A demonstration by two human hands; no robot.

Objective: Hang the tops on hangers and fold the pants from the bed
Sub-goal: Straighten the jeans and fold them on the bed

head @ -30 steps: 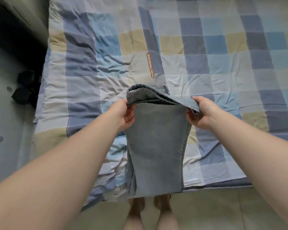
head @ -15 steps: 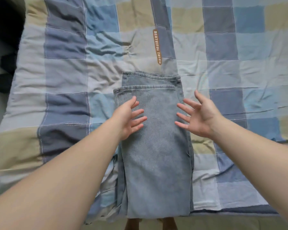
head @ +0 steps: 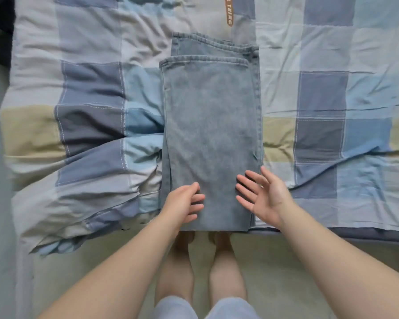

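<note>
both empty, fingers spread: left hand (head: 184, 203) and right hand (head: 263, 196) sit over the folded jeans (head: 212, 125) at the quilt's (head: 90, 88) near edge; a lopsided next fold could, i think, drag the denim off that edge

The folded light-blue denim pants (head: 211, 134) are a matt, faded woven cloth with a mottled, washed-out surface and thick stitched hems. Beneath them the checked blue, grey and beige cotton-like bed cover (head: 90, 107) looks soft, thin and matt, heavily creased, with white topstitching along its squares and a brown printed label (head: 229, 12). The pale floor (head: 274, 272) looks smooth and dull.
</note>
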